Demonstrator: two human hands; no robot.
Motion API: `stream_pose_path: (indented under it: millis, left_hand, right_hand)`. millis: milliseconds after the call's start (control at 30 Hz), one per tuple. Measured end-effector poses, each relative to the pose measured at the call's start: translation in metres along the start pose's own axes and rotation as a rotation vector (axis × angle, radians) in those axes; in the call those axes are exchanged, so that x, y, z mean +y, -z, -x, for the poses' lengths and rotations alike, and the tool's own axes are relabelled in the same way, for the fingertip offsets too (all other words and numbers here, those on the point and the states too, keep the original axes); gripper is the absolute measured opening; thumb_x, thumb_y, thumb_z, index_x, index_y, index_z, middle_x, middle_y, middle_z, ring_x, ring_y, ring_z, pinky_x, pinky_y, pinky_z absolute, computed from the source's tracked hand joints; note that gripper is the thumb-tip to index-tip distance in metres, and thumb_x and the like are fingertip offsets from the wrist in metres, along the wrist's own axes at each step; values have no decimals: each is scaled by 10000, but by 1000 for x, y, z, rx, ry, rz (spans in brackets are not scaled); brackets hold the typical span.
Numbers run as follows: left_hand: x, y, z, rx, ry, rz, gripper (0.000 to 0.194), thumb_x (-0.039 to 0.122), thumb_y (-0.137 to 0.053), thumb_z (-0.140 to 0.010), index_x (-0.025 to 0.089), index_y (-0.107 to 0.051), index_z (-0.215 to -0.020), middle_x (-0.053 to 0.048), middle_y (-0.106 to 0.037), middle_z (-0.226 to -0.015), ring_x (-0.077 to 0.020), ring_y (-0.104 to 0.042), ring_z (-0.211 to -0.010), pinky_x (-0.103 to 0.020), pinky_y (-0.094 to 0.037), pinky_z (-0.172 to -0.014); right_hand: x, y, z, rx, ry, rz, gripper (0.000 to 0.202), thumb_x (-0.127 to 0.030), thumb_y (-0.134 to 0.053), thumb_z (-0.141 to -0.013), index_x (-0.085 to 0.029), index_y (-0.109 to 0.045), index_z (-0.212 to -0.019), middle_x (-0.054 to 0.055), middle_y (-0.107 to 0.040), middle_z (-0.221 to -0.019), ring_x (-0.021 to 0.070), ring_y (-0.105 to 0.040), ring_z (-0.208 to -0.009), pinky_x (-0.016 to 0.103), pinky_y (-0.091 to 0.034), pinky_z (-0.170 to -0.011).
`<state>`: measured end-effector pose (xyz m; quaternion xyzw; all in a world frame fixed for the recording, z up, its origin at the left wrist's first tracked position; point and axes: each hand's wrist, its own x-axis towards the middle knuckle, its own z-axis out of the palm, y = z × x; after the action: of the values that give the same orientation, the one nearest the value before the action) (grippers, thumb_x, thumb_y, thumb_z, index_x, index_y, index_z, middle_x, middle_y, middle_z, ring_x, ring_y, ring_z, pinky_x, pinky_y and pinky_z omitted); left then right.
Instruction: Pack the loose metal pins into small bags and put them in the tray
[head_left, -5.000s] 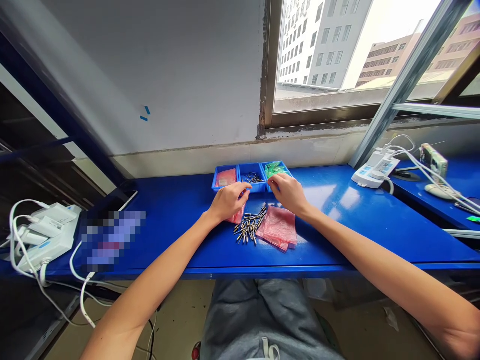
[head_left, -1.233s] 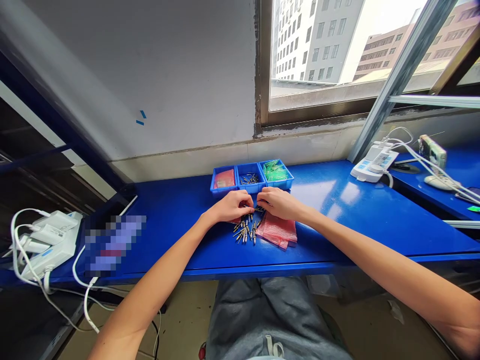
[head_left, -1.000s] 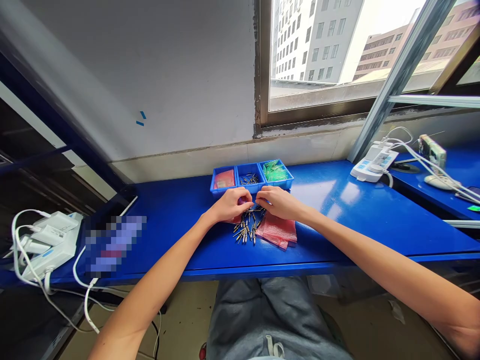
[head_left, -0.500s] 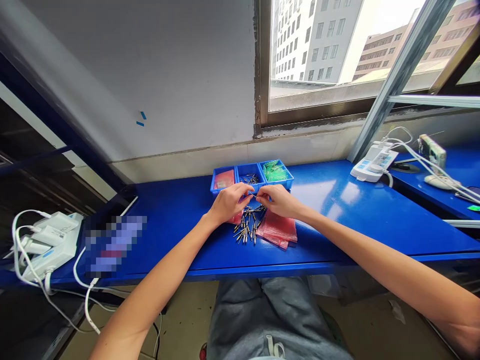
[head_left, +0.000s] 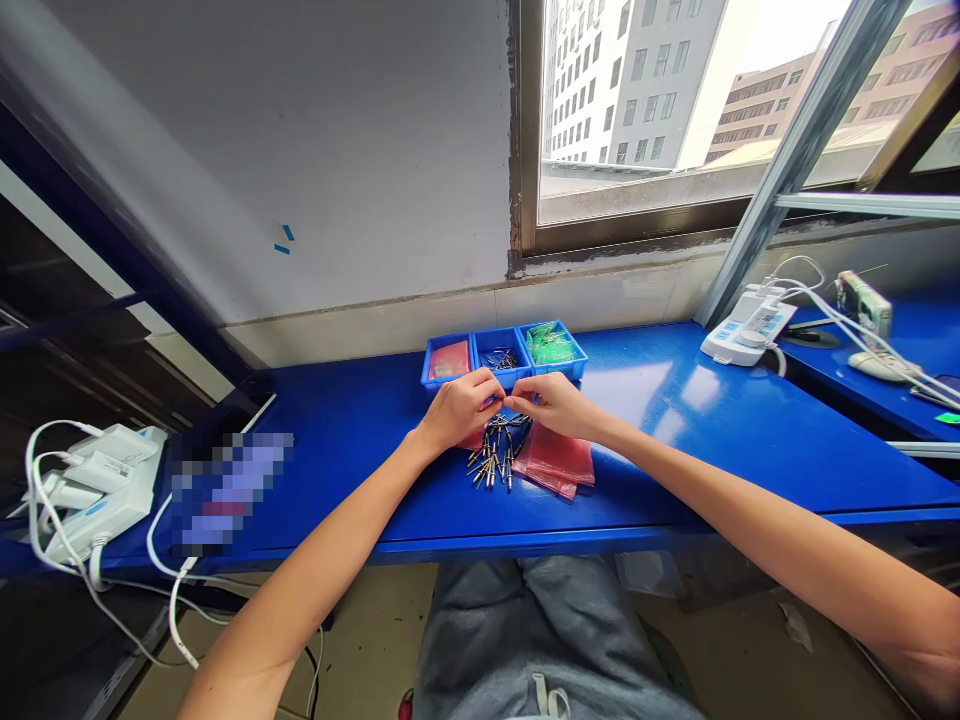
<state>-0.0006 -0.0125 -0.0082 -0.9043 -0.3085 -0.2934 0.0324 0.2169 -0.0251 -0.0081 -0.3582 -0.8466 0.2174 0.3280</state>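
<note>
Overall, a blue workbench (head_left: 652, 480) spans the view, with a white power strip (head_left: 135, 502) at its left end. Near its back edge, three blue plastic bins stand in a row: the left bin (head_left: 448, 383) holds pink plastic material, the middle bin (head_left: 508, 378) dark metal pins, and the right bin (head_left: 562, 371) green plastic material. Just in front of them, the person's left hand (head_left: 459, 410) and right hand (head_left: 561, 406) meet at the fingertips, each in a narrow pinch; whether anything is between the fingers cannot be told. Pink plastic bags (head_left: 556, 462) lie overlapping beneath and in front of the right hand, and another pink bag (head_left: 473, 438) shows by the left hand. Smallest, the loose metal pins (head_left: 491, 464) lie scattered on the bench between the bags, pointing various ways.
</note>
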Motion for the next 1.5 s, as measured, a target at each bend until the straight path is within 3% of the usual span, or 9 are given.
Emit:
stream_pose_path:
  millis: [167, 300, 500, 700, 933, 1067, 1300, 1500]
  left_hand:
    - [-2, -1, 0, 22, 88, 151, 96, 242, -599, -969, 189, -678, -984, -47, -721, -934, -179, -686, -844, -286, -517, -791]
    - [-1, 0, -1, 81, 170, 248, 238, 247, -644, -949, 226, -657, -1186, -9, -749, -939, -161, -703, -831, -274, -528, -797]
    - [3, 0, -4, 119, 209, 383, 183, 368, -693, -927, 190, -705, -965, -18, -759, -880, -159, -707, -795, -258, -534, -739]
    - [4, 3, -5, 89, 207, 398, 264, 440, -685, -928, 184, -717, -872, -14, -740, -798, -140, -653, -697, -248, -492, -655]
    - [2, 1, -4, -7, 174, 373, 202, 356, -703, -912, 179, -712, -817, -10, -727, -772, -144, -630, -690, -257, -461, -666]
    - [4, -1, -4, -63, 193, 411, 155, 328, -699, -894, 179, -726, -861, -14, -747, -802, -153, -656, -702, -260, -477, -674]
    - [7, 1, -4, -48, 179, 378, 126, 282, -648, -905, 166, -688, -875, -7, -703, -768, -133, -622, -671, -251, -470, -653]
    - [6, -1, -6, 77, 180, 351, 117, 250, -648, -924, 179, -683, -1010, -31, -696, -906, -146, -635, -780, -263, -498, -705]
  right_hand:
    - [0, -1, 0, 2, 18, 23, 409, -425, -526, -992, -165, -609, -688, -30, -538, -593, 102, -406, -573, 267, -286, -573]
    - [2, -2, 0, 27, 2, 57, 327, -336, -560, -978, -163, -633, -710, -19, -601, -620, 102, -449, -570, 268, -310, -586]
    - [4, -3, -1, 25, -10, 54, 91, -186, -632, -910, -161, -709, -867, 8, -706, -746, 120, -587, -664, 256, -392, -656]
    - [2, -2, 0, 62, 38, 105, 188, -163, -586, -923, -161, -713, -785, 0, -672, -687, 113, -534, -630, 260, -365, -641]
    - [-3, 4, -2, 84, -34, -88, 206, -251, -577, -926, -159, -727, -819, 34, -719, -784, 133, -582, -702, 259, -423, -659]
    - [-4, 2, -1, 80, -52, -87, 196, -249, -577, -911, -156, -723, -818, 35, -721, -779, 135, -587, -706, 257, -420, -657]
    - [-2, -1, -1, 142, -28, 10, 168, -187, -553, -901, -155, -681, -797, 8, -672, -720, 110, -520, -642, 249, -377, -632]
    - [5, 2, -3, 37, -47, -15, 196, -237, -554, -934, -155, -682, -810, 11, -666, -713, 122, -526, -644, 263, -385, -625]
